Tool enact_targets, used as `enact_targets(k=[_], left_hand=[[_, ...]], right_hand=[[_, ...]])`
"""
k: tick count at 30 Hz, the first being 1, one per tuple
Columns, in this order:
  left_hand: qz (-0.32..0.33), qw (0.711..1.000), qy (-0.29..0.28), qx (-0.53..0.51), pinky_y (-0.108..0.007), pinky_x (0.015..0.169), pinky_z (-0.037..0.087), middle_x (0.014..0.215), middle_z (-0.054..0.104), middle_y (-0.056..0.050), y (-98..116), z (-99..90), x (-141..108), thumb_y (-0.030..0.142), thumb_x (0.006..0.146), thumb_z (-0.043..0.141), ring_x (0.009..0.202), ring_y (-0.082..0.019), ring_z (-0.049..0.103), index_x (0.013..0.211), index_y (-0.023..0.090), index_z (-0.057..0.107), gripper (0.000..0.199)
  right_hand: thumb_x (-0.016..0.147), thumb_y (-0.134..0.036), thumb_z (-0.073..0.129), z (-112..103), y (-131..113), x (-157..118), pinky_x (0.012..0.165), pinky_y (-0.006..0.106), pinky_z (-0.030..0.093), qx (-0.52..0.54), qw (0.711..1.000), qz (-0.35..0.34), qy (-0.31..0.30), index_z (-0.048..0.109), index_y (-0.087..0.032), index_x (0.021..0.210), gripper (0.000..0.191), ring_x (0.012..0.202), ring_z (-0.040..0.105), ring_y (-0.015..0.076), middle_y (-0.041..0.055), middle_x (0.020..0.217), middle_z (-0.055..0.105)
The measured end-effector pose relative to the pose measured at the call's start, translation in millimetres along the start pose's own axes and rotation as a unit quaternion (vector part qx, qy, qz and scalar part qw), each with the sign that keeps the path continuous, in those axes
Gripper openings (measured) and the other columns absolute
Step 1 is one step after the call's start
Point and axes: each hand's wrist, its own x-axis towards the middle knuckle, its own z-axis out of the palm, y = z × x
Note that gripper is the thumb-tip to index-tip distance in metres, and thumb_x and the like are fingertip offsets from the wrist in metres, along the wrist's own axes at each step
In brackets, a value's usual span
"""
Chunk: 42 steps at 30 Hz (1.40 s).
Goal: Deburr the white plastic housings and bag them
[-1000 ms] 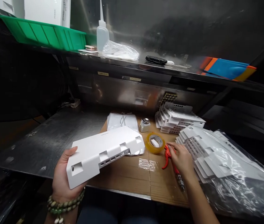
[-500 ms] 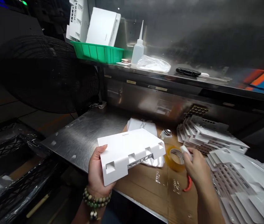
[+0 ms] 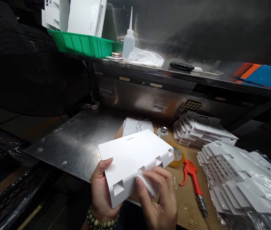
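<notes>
A white housing (image 3: pixel 128 148) marked HUAWEI is held tilted above the near edge of the tabletop (image 3: pixel 85 137), its notched side toward the person. The left hand (image 3: pixel 103 190) is clasped on its left end, thumb over the top face; the right hand (image 3: pixel 160 198) pinches a small white piece (image 3: pixel 148 185) at the notched side. Just beyond, on cardboard (image 3: pixel 188 209), stand a metal-topped bottle (image 3: pixel 162 131) and a tape roll (image 3: pixel 179 156); rightward, a red trigger tool (image 3: pixel 194 177) lies near stacked white panels (image 3: pixel 231 172).
</notes>
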Motion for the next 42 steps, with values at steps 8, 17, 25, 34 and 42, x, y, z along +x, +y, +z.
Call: enact_targets(k=[8,17,25,34,42], left_hand=[[0.021,1.0,-0.02,0.0,-0.057,0.102,0.059,0.086,0.082,-0.014,-4.3,-3.3,0.5,0.019,0.089,0.05,0.095,-0.038,0.08,0.143,0.009,0.061,0.055],[0.002,0.944,-0.331,0.018,-0.057,0.122,0.037,0.128,0.078,-0.011,17.6,-37.3,36.7,0.053,0.084,0.074,0.141,-0.039,0.057,0.146,0.026,0.06,0.069],[-0.047,0.945,-0.31,0.094,-0.051,0.111,0.051,0.134,0.074,-0.011,28.9,-61.4,41.5,0.084,0.092,0.038,0.137,-0.036,0.06,0.146,0.031,0.06,0.079],[-0.084,0.944,-0.305,0.095,-0.05,0.111,0.051,0.13,0.076,-0.014,29.9,-80.2,57.9,0.081,0.093,0.045,0.134,-0.035,0.063,0.148,0.024,0.06,0.08],[-0.081,0.954,-0.284,0.054,-0.052,0.109,0.05,0.124,0.079,-0.013,28.0,-69.9,56.7,0.085,0.094,0.019,0.132,-0.035,0.064,0.151,0.026,0.056,0.091]], right_hand=[[0.096,-0.023,0.069,-0.3,-7.7,-1.7,0.079,0.027,0.05,0.023,0.999,0.031,0.021,0.07,-0.024,0.102,0.007,0.094,0.063,0.0166,0.0043,0.102,0.062],[0.088,-0.05,0.075,-63.5,34.4,4.5,0.064,0.03,0.048,0.033,0.964,0.197,0.178,0.068,-0.019,0.091,0.032,0.072,0.066,0.0184,0.0058,0.085,0.072],[0.087,-0.052,0.079,-89.7,88.7,-13.9,0.077,0.03,0.049,0.11,0.923,0.3,0.214,0.06,-0.023,0.128,0.054,0.075,0.059,0.0136,-0.0003,0.092,0.066],[0.081,-0.056,0.083,-84.6,92.7,-23.9,0.074,0.024,0.049,0.132,0.896,0.374,0.199,0.063,-0.026,0.128,0.059,0.075,0.056,0.0104,-0.0033,0.091,0.063],[0.09,-0.056,0.074,-78.7,85.6,-26.0,0.083,0.027,0.057,0.2,0.883,0.405,0.126,0.063,-0.025,0.125,0.047,0.096,0.068,0.0165,0.0035,0.112,0.073]])
